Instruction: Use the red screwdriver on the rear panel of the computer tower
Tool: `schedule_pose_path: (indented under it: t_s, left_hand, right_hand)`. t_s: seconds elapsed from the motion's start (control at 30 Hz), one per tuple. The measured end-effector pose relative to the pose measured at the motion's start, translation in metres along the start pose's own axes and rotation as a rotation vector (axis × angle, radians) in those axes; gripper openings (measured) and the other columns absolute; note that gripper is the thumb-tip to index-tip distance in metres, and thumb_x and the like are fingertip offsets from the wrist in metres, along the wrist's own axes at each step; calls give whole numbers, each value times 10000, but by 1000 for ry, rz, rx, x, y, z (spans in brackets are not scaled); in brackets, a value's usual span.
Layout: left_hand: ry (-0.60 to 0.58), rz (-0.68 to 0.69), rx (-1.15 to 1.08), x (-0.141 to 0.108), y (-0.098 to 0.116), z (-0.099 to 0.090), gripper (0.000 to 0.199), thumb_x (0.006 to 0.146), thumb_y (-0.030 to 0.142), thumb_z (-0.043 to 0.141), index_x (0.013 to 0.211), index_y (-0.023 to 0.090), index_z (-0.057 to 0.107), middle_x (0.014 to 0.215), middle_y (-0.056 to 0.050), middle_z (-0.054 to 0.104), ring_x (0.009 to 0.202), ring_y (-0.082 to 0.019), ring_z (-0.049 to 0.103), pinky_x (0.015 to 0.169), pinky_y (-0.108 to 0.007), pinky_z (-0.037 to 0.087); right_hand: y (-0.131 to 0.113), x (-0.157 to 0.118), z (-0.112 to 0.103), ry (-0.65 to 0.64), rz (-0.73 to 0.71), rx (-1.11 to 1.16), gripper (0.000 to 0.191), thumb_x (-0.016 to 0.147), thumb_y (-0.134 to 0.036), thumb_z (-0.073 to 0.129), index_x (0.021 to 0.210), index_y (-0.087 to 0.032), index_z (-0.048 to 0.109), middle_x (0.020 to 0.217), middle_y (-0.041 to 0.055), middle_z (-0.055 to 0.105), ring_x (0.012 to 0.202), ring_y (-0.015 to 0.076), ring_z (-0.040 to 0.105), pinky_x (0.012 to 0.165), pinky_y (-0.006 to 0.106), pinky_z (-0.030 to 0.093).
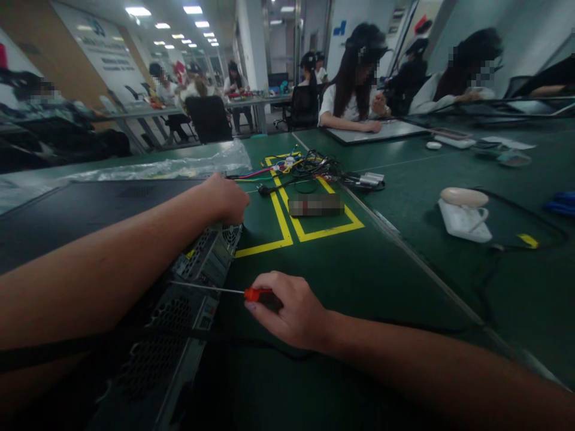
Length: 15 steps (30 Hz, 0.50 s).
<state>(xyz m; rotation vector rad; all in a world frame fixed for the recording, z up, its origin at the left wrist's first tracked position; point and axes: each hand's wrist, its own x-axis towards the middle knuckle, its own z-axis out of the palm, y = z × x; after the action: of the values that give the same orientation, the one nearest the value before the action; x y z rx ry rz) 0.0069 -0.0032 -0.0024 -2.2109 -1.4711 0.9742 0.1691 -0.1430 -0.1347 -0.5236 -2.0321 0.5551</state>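
One metal-shafted screwdriver (251, 294), perforated casing (173, 317)

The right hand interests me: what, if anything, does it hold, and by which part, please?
The right hand holds a screwdriver by its red handle.

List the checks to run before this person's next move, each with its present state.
1. Screwdriver held by its handle: ok, in the right hand.
2. Screwdriver tip seated in a screw: cannot tell; it reaches the rear of the computer case, but the contact is too blurred.
3. Left hand apart from the screwdriver: ok, at the case's upper rear edge.
4. View of the rear panel unobstructed: not ok, a black cord crosses it.
5. Cable bundle apart from both hands: ok, farther back on the green table.
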Motion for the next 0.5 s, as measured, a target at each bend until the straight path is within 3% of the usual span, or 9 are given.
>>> schedule_pose_path:
  t_s: [0.5]
  left_hand:
    - [12,12,-4,1,-1,2,397,861,358,485,1135,221,738,1253,-147,723,1142,-351,635,902,-515,472]
  right_hand:
    - [-1,1,1,20,13,36,144,920,-232,655,1036,-171,597,895,37,692,686,130,619,673,246,525]
